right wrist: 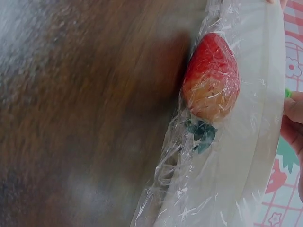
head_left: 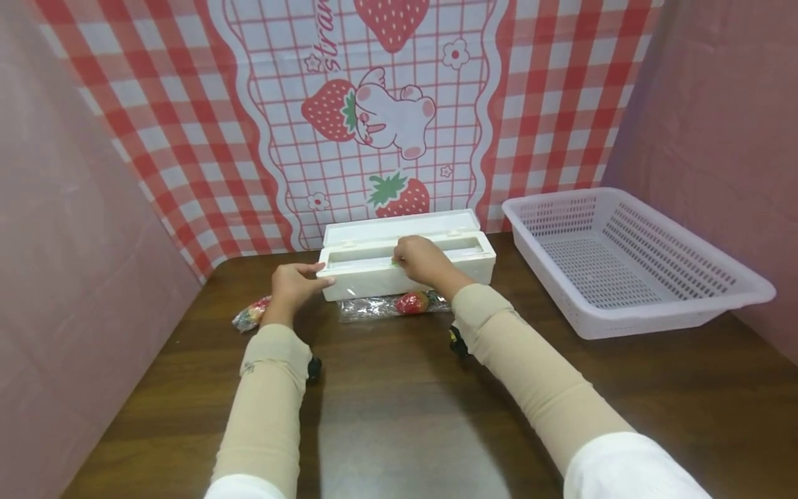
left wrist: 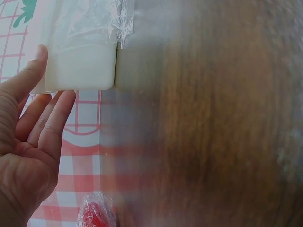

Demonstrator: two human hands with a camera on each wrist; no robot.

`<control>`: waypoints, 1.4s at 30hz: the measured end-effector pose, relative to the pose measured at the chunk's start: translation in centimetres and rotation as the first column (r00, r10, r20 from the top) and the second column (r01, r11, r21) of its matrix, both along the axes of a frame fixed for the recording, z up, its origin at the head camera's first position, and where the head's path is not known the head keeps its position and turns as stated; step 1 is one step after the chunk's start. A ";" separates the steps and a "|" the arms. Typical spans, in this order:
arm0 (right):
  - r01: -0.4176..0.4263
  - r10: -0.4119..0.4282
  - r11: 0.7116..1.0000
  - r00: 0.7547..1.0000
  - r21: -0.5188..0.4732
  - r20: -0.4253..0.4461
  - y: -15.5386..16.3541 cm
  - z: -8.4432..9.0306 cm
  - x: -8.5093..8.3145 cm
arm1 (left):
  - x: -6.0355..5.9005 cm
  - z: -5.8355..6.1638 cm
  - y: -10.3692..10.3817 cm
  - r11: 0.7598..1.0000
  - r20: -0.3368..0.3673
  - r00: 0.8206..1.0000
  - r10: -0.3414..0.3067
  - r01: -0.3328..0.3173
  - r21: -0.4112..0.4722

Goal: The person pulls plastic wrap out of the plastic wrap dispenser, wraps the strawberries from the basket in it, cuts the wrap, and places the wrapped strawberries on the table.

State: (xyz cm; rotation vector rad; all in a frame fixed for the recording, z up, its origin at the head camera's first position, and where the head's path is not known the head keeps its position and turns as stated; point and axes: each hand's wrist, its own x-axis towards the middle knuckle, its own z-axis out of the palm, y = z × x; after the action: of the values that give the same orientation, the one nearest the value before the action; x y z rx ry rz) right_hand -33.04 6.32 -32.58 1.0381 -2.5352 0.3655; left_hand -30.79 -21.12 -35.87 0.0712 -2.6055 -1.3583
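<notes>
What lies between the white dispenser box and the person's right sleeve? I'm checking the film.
A strawberry under clear film, seen in the head view.

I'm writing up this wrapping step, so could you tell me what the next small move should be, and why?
Probably slide the green cutter along the white dispenser box to sever the film. The right hand pinches it mid-slot, the left hand braces the box's left end with straight fingers, and the strawberry in front already lies on drawn-out cling film that seems to remain attached.
</notes>
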 end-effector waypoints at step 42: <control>0.031 -0.031 0.998 1.000 -0.063 0.002 6.1 -0.2 0.7 | 0.5 0.1 0.3 0.999 0.002 1.000 -0.014 0.014 -0.044</control>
State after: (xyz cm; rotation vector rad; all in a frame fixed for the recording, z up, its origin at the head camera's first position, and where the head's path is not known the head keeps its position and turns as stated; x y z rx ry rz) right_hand -32.30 12.40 -32.83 0.9740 -2.5207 0.4335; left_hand -30.24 -20.78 -35.74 0.0481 -2.6411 -1.3051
